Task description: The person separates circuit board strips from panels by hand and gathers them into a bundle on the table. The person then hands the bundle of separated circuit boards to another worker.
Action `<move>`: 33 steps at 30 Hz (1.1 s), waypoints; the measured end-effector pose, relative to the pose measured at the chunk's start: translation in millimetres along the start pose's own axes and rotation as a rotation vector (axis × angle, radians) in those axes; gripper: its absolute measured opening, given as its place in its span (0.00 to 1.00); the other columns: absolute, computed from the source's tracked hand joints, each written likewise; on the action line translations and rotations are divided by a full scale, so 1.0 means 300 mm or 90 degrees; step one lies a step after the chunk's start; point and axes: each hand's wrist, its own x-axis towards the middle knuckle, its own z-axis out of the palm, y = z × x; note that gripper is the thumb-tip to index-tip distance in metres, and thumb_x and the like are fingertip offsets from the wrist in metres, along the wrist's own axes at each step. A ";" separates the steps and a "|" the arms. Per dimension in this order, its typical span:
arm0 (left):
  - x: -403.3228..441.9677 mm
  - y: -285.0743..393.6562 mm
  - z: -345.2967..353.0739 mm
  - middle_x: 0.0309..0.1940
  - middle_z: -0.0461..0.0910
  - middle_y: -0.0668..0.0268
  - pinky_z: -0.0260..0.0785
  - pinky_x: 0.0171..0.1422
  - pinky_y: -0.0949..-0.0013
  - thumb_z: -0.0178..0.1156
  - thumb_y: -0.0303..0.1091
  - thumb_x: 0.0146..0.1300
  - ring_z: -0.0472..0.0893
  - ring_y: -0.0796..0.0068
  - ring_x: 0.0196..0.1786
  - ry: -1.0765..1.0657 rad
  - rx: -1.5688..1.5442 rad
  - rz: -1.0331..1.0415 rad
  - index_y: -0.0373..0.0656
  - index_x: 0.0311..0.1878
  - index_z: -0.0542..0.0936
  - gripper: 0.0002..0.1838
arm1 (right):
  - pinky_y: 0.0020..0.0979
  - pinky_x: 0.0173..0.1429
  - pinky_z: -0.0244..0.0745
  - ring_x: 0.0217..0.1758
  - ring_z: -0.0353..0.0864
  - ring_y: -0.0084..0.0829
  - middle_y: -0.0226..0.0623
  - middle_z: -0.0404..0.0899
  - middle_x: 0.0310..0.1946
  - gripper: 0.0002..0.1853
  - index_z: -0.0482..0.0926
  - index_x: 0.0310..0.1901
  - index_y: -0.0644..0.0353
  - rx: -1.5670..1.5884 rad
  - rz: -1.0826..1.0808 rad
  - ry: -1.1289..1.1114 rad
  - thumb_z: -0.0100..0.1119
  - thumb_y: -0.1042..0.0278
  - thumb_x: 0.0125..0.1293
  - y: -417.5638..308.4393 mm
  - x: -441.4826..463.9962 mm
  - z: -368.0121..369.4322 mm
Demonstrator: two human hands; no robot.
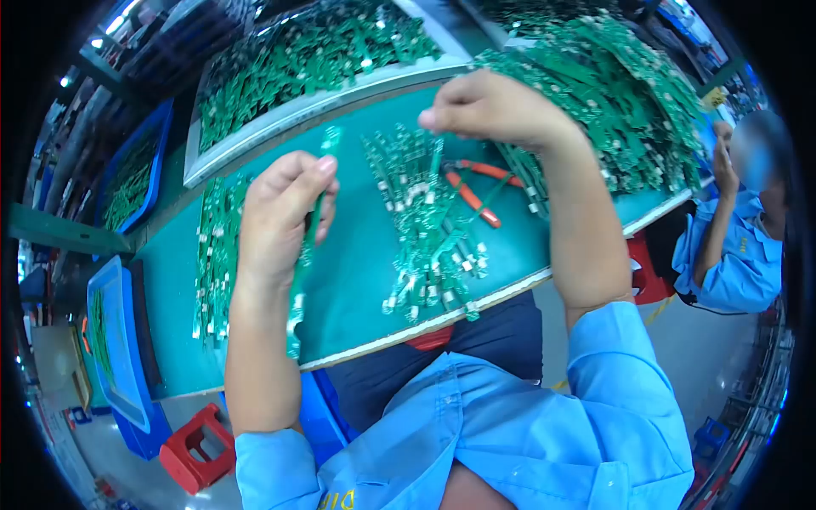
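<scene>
My left hand (289, 208) is closed round a narrow green circuit strip (308, 255), which stands out above and below the fingers. My right hand (472, 106) is raised over the top end of the middle pile, its fingers pressed together; whether it grips anything is too small to tell. Loose green strips with white parts (416, 229) lie fanned out on the green table (348, 289) between both hands. Red-handled pliers (472, 201) rest just right of that pile. More strips (219, 255) lie in a row left of my left hand.
A white-edged tray (314, 106) of green boards stands at the back. A big heap of boards (603, 102) is at the back right. Blue trays (119, 340) and a red stool (197, 448) are at the left. A person in blue (735, 246) is at the right.
</scene>
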 end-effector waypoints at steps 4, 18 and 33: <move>-0.009 0.019 -0.025 0.15 0.67 0.76 0.53 0.19 0.80 0.61 0.38 0.63 0.63 0.87 0.16 0.080 0.138 0.018 0.43 0.25 0.73 0.14 | 0.30 0.37 0.71 0.31 0.76 0.27 0.35 0.79 0.28 0.21 0.81 0.44 0.61 -0.209 0.005 0.266 0.64 0.51 0.57 0.031 -0.032 -0.060; -0.082 0.028 -0.274 0.27 0.80 0.56 0.68 0.36 0.62 0.61 0.43 0.59 0.79 0.60 0.30 0.242 0.925 0.035 0.36 0.34 0.79 0.16 | 0.42 0.52 0.74 0.49 0.79 0.45 0.43 0.81 0.43 0.15 0.80 0.47 0.53 -0.467 0.349 0.334 0.55 0.60 0.59 0.201 -0.006 -0.158; 0.023 -0.028 0.095 0.34 0.78 0.67 0.69 0.38 0.74 0.59 0.39 0.64 0.76 0.79 0.37 0.001 0.251 0.169 0.38 0.44 0.76 0.13 | 0.23 0.37 0.72 0.34 0.79 0.22 0.35 0.80 0.32 0.10 0.79 0.42 0.61 -0.013 -0.236 0.700 0.61 0.69 0.59 -0.110 -0.140 -0.059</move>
